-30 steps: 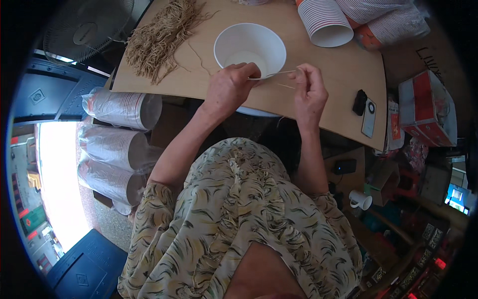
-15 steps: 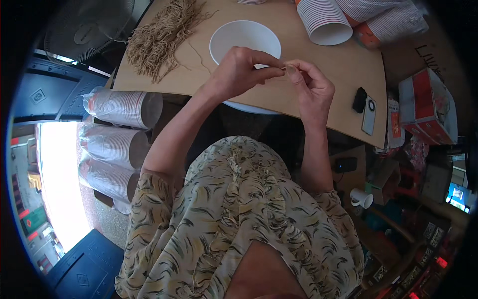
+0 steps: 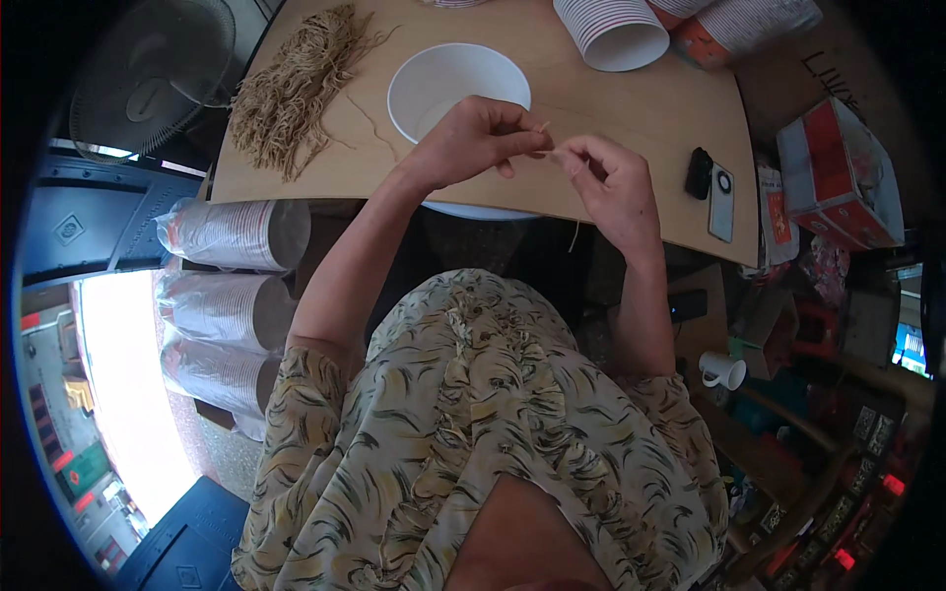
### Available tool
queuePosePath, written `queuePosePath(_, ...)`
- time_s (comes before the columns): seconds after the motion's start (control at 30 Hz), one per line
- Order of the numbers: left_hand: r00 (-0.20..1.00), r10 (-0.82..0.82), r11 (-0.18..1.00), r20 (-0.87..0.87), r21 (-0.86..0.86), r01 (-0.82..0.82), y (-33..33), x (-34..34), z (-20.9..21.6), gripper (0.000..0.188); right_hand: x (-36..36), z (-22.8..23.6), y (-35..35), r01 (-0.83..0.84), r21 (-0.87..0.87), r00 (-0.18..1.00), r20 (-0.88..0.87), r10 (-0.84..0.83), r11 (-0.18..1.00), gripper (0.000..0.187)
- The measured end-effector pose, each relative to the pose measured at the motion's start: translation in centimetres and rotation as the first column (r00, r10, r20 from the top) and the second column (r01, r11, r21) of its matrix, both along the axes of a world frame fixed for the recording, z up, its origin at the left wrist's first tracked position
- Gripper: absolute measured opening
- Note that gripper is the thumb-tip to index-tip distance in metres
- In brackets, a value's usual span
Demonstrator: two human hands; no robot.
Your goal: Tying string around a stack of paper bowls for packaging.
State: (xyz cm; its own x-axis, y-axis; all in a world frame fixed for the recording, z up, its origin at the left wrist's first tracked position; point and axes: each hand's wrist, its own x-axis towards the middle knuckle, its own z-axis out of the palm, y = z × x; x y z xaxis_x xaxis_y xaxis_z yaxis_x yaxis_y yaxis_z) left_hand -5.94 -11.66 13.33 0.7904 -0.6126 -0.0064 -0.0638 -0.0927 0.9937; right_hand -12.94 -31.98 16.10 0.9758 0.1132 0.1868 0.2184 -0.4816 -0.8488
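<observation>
The fingers (image 3: 524,144) of my left hand (image 3: 473,143) and right hand (image 3: 619,192) pinch a pale strand (image 3: 551,153), mostly hidden; my left hand covers part of the white tub (image 3: 426,87).

Table (image 3: 631,123): strand bundle (image 3: 296,89) at left, tub (image 3: 419,94) at centre, stacked tubs (image 3: 613,39) at far right. Phone (image 3: 721,212) near right edge, small object (image 3: 699,173) just left of it. Left hand (image 3: 483,140) in front of tub, right hand (image 3: 616,187) rightward at the near edge, strand (image 3: 551,152) between. Fan (image 3: 148,98) beyond table's left end; bagged tub stacks (image 3: 232,234) below it, nearer. Carton (image 3: 820,153) right of table; mug (image 3: 724,371) lower, nearer the person.
</observation>
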Motion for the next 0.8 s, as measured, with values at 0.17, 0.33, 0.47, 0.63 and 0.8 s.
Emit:
queuePosePath(0.17,0.997,-0.009,1.000,-0.082,0.018,0.011,0.0,0.1,0.3,0.024,1.7,-0.7,0.0,0.055,0.025,0.994,0.098,-0.057,0.998,0.012)
queuePosePath(0.33,0.995,-0.026,0.999,-0.094,0.043,0.031,0.2,0.2,0.4,0.023,1.8,-1.4,-0.1,-0.038,0.121,0.995,0.099,0.026,0.992,0.019)
queuePosePath(0.47,0.998,-0.062,0.994,-0.025,0.092,0.064,0.2,0.3,0.4,0.025,1.4,-0.4,-0.1,0.031,-0.282,0.979,0.201,0.028,0.959,0.032)
queuePosePath(0.63,0.997,-0.075,0.994,0.010,0.082,0.074,0.1,0.1,0.4,0.026,2.0,-1.5,-0.8,0.026,-0.280,0.943,0.325,0.069,0.960,0.026)
queuePosePath(0.8,0.995,-0.098,0.993,0.013,0.074,0.097,0.4,0.3,0.2,0.026,1.8,-1.7,-0.7,0.054,-0.207,0.955,0.297,0.010,0.977,0.015)
